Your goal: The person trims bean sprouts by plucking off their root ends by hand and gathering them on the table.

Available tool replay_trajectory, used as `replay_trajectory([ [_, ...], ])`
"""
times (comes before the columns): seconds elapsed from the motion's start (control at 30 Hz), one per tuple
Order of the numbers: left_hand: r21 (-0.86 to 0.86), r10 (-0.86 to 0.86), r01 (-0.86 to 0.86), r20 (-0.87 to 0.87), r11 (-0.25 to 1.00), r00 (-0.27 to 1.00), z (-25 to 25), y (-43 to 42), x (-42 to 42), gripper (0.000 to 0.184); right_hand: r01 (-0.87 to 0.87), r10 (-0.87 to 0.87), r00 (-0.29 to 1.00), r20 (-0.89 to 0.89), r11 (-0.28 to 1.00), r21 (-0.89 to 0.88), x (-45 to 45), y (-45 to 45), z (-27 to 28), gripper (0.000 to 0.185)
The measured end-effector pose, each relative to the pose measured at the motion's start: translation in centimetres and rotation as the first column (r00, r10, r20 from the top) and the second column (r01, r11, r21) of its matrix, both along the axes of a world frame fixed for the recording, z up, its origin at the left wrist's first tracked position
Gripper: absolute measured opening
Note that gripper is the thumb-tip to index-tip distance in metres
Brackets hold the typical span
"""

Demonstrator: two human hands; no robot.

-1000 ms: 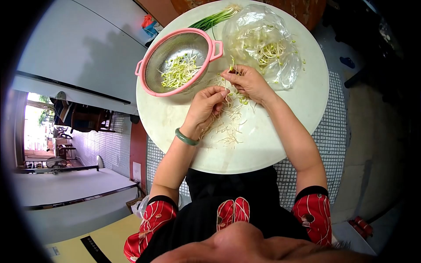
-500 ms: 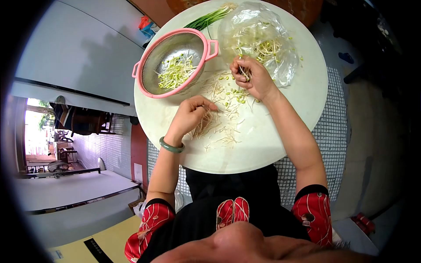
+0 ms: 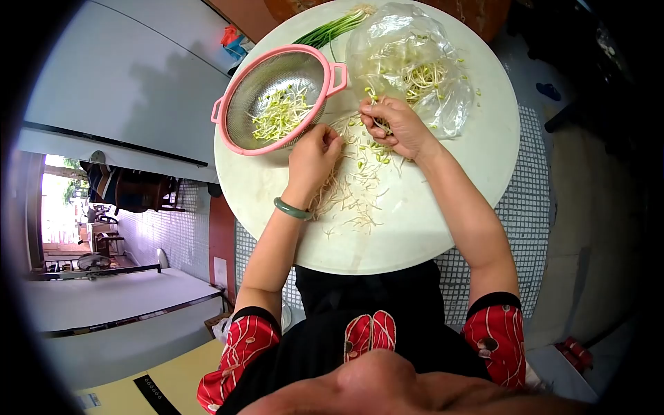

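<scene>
My right hand (image 3: 395,128) is closed around a few bean sprouts, whose yellow-green heads (image 3: 370,93) poke out above the thumb. My left hand (image 3: 315,158), with a green bangle (image 3: 292,209) on its wrist, has its fingers pinched together just below the colander's rim; anything between the fingertips is too small to make out. The pink-rimmed mesh colander (image 3: 277,69) holds a heap of bean sprouts (image 3: 283,114). Between and below my hands lie thin root ends (image 3: 353,190) and loose sprout heads (image 3: 377,153). Behind my right hand sits a clear plastic bag (image 3: 394,28) with more sprouts (image 3: 423,81) inside.
Everything stands on a round white table (image 3: 422,221). A bunch of green onions (image 3: 332,29) lies at its far edge, behind the colander. Black-clad legs (image 3: 370,297) are under the near edge. A white-topped surface (image 3: 138,297) stands off to the left.
My left hand has moved up and away from me, from the root pile toward the colander's rim, and its fingers have drawn into a pinch. My right hand has shifted slightly, still holding sprouts.
</scene>
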State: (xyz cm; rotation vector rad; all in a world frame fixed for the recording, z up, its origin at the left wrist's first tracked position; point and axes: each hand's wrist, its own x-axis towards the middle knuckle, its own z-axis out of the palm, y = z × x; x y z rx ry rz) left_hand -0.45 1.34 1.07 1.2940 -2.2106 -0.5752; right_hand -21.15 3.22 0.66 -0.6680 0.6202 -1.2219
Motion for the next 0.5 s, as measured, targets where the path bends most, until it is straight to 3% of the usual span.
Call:
replay_trajectory([
  [0.13,0.260,0.030,0.085,-0.410,0.962,0.912,0.4,0.2,0.0,0.007,-0.018,0.028,0.990,-0.138,0.998,0.068,0.7,-0.1,-0.2,0.019],
  [0.23,0.319,0.071,0.133,-0.556,0.938,0.828,-0.1,0.3,-0.2,0.008,0.001,0.017,0.960,-0.279,0.998,0.064,1.4,0.6,1.1,0.020],
  [0.33,0.324,0.104,0.151,-0.650,0.934,0.753,-0.1,0.5,-0.7,0.009,-0.087,0.111,0.967,-0.231,0.990,0.111,1.1,0.5,0.5,0.022],
  [0.5,0.367,0.101,0.223,-0.686,0.903,0.721,-0.5,1.2,-1.1,0.010,-0.032,0.027,0.973,-0.231,0.999,-0.018,1.4,0.5,-0.2,0.025],
])
